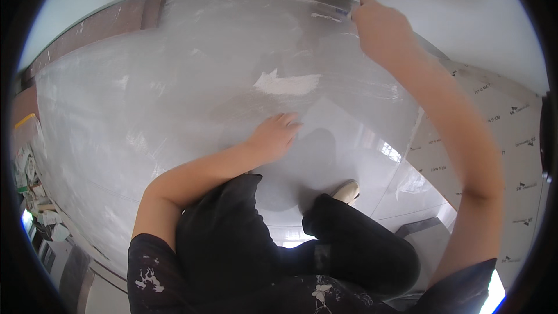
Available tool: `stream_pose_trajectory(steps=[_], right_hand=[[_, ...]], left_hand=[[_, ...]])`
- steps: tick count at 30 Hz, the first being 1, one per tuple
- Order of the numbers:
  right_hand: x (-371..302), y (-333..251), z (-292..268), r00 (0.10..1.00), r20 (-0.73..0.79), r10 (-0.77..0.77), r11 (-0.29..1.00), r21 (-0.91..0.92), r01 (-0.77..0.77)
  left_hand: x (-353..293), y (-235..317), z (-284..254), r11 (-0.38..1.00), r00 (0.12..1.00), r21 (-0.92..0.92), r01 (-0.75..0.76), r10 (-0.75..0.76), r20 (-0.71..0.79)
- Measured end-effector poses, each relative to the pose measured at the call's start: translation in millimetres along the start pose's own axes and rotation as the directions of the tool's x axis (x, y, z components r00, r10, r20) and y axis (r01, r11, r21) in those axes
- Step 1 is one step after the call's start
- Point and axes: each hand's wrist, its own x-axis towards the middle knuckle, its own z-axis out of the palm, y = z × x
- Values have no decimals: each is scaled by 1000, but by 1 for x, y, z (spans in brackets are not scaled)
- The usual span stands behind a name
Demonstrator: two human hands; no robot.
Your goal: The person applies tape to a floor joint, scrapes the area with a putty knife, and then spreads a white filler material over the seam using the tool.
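My right hand (382, 28) reaches out to the far right and is closed around what looks like a scraper (330, 13). Its wide, flat blade lies at the floor's far edge, beside the grey strip along the wall; the handle is mostly hidden in my fingers. White material shows along the blade. Closer in, my left hand (275, 135) hangs above the floor near my knee, holding nothing, fingers loosely bent and slightly apart. Beyond it a white patch (289, 84), perhaps powder or filler, lies on the grey floor (192, 93), which is streaked with white dust.
A reddish-brown board (96, 29) runs along the wall at the far left. Printed beige sheeting (482, 139) covers the floor at right. Mixed clutter (40, 197) is piled at the left edge. A grey box-like object (424, 238) stands by my right leg. My shoe (347, 192) is light-coloured.
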Motion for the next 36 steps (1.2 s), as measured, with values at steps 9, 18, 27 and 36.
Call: stream_pose_trajectory(steps=[9,18,27,36], right_hand=[[34,-40,1,983,-140,-117,993,-36,113],[48,-49,-36,990,96,-106,992,-54,111],[-9,-70,26,974,68,-216,967,-124,223],[-83,-42,-8,986,164,-33,998,54,24]], left_hand=[[0,-1,-3,1000,1000,-27,4,-4,-26],[0,-4,-8,999,999,-31,9,-11,-42],[6,-2,-4,999,998,-49,0,-2,-58],[-5,0,-6,1000,1000,11,13,-13,4]])
